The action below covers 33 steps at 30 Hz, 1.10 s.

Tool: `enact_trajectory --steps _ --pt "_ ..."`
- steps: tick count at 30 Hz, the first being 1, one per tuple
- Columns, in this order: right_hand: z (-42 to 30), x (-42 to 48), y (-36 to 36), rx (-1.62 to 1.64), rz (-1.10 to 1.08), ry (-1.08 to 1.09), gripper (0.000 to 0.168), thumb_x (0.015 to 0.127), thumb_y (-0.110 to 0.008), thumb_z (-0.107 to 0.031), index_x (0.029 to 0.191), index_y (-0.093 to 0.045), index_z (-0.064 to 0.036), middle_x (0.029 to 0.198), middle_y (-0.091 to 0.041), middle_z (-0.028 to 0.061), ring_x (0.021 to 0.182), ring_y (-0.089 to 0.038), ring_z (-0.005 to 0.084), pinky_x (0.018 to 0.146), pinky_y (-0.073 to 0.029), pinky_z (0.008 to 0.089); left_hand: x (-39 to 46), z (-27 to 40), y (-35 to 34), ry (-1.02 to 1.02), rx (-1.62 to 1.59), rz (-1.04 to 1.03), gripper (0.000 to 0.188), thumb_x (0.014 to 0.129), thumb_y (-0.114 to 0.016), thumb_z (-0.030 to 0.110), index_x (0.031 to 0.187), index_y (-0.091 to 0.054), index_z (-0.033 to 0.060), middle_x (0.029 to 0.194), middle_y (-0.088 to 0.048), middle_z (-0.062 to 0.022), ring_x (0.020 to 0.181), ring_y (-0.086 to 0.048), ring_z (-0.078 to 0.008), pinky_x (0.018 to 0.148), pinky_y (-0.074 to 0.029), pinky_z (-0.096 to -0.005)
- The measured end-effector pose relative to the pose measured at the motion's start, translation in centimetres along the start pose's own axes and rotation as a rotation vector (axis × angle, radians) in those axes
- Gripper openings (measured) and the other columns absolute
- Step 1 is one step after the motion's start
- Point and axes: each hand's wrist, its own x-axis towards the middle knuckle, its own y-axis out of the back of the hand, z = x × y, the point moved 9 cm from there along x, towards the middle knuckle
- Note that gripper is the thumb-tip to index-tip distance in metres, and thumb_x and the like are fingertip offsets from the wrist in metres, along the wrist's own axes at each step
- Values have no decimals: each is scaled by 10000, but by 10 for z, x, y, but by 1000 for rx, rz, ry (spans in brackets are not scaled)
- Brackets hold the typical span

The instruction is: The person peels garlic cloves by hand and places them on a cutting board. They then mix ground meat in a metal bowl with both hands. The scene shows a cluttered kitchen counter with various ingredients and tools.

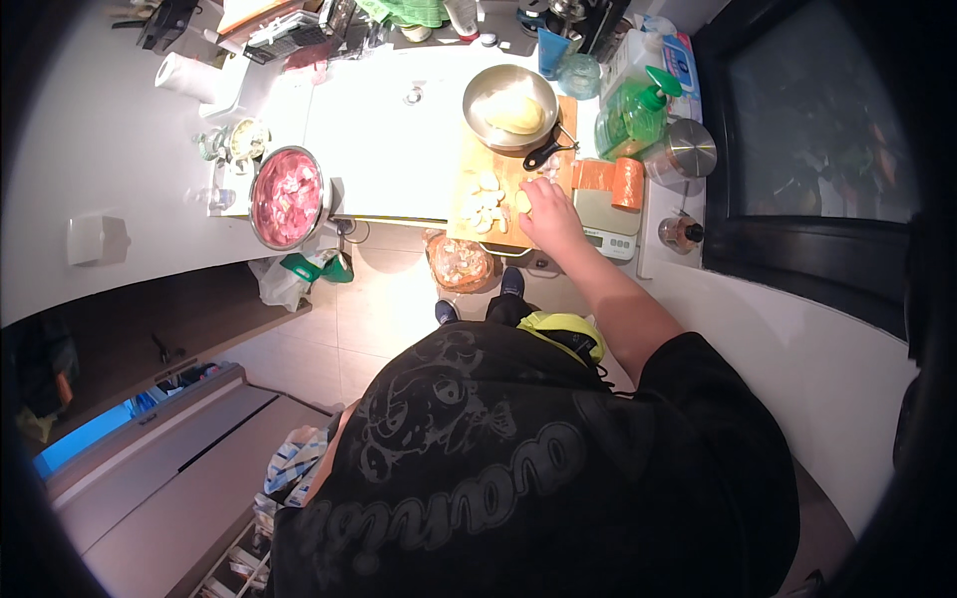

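Note:
My right hand [549,213] is over the right part of a wooden cutting board [467,161], its fingers around a pale yellowish piece of food [522,201]. Left of the fingers, several pale slices [486,203] lie on the board. A metal bowl [510,78] with a large pale yellow lump [523,116] in it stands on the board's far part. Beside this bowl lies a black-handled tool [540,157], perhaps a peeler. My left hand is out of view; on that side stands a steel bowl [326,200] of pink, meat-like pieces [288,196].
A digital kitchen scale [617,245] with an orange roll [626,183] on it stands right of the board. Behind are a green pump bottle [632,123] and a lidded jar [688,149]. An orange-rimmed bag of scraps [460,265] is below the counter edge, near my feet.

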Motion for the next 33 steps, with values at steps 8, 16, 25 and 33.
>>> enact_trajectory --steps 8,16,25,33 --pt "-2 18 -12 64 66 52 413 853 -721 -103 1264 -681 -86 1259 -634 116 1196 -617 354 1072 -506 469 -14 84 22 -99 -163 76 335 972 -739 324 1139 -721 34 978 -755 -125 924 -692 -207 849 -544 -348" --pt "-23 5 -9 142 -17 26 141 879 -770 -189 986 -736 -105 1063 -623 102 1091 -637 340 966 -528 462 -34 124 36 -54 -212 78 387 975 -704 376 1162 -716 37 1045 -764 -175 1010 -721 -281 902 -546 -393" --pt "17 10 1 107 258 -63 93 856 -794 -174 879 -729 -112 1166 -669 91 1106 -638 355 967 -529 467 10 1 -3 -65 -81 63 433 979 -668 401 1220 -704 43 1167 -751 -227 1148 -717 -341 978 -529 -421" --pt "35 27 15 -106 162 -68 103 860 -794 -132 900 -707 -91 1437 -624 119 1353 -555 369 1099 -482 501 11 21 8 6 -107 65 414 995 -665 398 1184 -711 33 1117 -764 -221 1126 -723 -342 952 -539 -431"
